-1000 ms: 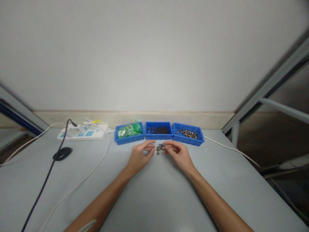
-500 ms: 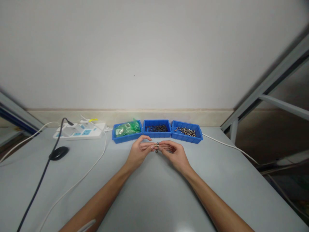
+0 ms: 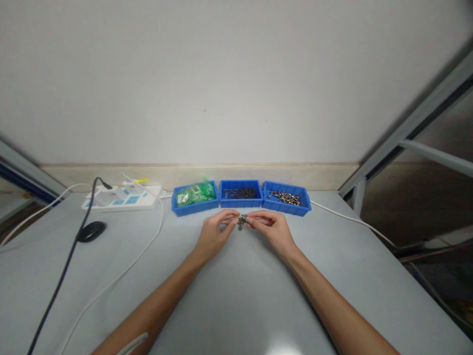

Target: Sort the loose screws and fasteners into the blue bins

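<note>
Just in front of the blue bins, both hands meet at a small metal fitting [image 3: 242,222], which looks like linked metal pieces with a part hanging down. My left hand [image 3: 218,229] pinches its left side between thumb and forefinger. From the other side my right hand [image 3: 271,229] grips it with thumb and fingertips. The fitting's exact kind is too small to make out, and the fingertips cover some of it.
Three blue bins stand along the wall: the left bin [image 3: 195,209] holds green plastic packets, the middle bin [image 3: 241,203] dark small metal parts, the right bin [image 3: 287,209] shiny metal pieces. A power strip [image 3: 148,201], cables and a black mouse-like object [image 3: 92,231] lie left.
The fingers of my left hand have closed in on the metal fitting; its forefinger was raised before. More of the fitting now shows between the hands. The view has shifted slightly.
</note>
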Action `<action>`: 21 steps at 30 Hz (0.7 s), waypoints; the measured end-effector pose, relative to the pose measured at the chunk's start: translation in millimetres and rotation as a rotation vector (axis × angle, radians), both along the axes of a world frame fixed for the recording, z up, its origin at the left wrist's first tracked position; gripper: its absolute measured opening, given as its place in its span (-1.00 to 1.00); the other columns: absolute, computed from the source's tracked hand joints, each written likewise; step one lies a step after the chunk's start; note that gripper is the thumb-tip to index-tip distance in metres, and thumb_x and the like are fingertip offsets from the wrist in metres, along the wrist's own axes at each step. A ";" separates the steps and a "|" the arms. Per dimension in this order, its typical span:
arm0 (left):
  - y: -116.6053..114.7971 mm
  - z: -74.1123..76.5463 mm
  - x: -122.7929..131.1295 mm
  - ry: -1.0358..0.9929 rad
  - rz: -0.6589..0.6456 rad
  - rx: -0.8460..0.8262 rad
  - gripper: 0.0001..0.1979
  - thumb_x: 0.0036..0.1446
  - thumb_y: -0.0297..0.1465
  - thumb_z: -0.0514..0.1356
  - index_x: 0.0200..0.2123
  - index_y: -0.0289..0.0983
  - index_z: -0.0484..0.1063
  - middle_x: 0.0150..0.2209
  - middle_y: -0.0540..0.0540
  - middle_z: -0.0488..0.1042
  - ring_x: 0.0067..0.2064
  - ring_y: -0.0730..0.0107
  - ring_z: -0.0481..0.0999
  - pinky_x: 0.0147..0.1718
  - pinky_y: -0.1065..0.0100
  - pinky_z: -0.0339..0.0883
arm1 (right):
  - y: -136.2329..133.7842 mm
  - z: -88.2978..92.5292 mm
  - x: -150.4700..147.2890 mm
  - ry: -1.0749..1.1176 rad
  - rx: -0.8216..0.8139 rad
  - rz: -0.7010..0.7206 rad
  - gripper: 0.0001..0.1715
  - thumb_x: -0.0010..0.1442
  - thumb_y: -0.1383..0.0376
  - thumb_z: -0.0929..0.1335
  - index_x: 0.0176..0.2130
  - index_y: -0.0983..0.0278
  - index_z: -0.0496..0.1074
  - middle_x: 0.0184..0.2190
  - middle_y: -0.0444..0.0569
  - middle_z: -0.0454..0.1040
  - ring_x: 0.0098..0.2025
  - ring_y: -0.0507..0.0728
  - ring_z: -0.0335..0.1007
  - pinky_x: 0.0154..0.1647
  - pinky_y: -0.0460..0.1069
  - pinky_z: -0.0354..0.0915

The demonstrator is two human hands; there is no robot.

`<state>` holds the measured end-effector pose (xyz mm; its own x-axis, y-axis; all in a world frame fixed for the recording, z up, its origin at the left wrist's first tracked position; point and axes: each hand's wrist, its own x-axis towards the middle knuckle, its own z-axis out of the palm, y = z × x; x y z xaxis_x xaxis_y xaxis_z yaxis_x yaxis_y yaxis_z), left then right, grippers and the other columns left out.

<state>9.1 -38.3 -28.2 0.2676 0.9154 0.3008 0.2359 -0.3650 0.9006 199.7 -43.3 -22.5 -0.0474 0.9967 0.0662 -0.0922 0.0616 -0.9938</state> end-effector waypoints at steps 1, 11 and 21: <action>1.0 -0.6 -1.7 0.108 -0.010 0.109 -0.81 0.23 -0.38 0.18 -0.11 -0.23 0.52 -0.10 -0.15 0.62 -0.06 0.21 0.60 0.03 0.16 0.45 | 1.7 0.7 3.4 -0.005 0.018 -0.075 -0.63 -0.08 0.09 0.56 -0.32 0.28 0.62 -0.42 0.04 0.65 -0.35 0.22 0.62 -0.19 0.11 0.52; 9.1 -11.0 -14.9 0.643 -0.119 0.464 -0.75 0.25 -0.56 0.11 -0.16 -0.21 0.56 -0.11 -0.11 0.62 -0.07 0.19 0.55 -0.05 0.17 0.39 | 13.7 -0.7 27.9 0.100 0.186 -0.645 -0.50 -0.02 0.21 0.53 -0.07 0.33 0.55 -0.05 0.15 0.59 -0.02 0.27 0.56 0.13 0.19 0.38; 3.6 -5.0 -10.0 0.761 -0.030 0.486 -0.85 0.25 -0.51 0.13 -0.16 -0.28 0.48 -0.17 -0.17 0.58 -0.11 0.17 0.52 -0.09 0.19 0.38 | 6.5 -0.6 14.8 0.034 0.163 -0.468 -0.60 0.03 0.16 0.49 -0.13 0.28 0.54 -0.13 0.12 0.61 -0.26 0.20 0.60 -0.11 0.14 0.48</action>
<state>-1.0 -34.7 -33.2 0.5740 0.7231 0.3842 0.6892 -0.6801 0.2502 214.5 -36.7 -23.2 0.4077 0.8871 0.2165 -0.0502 0.2585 -0.9647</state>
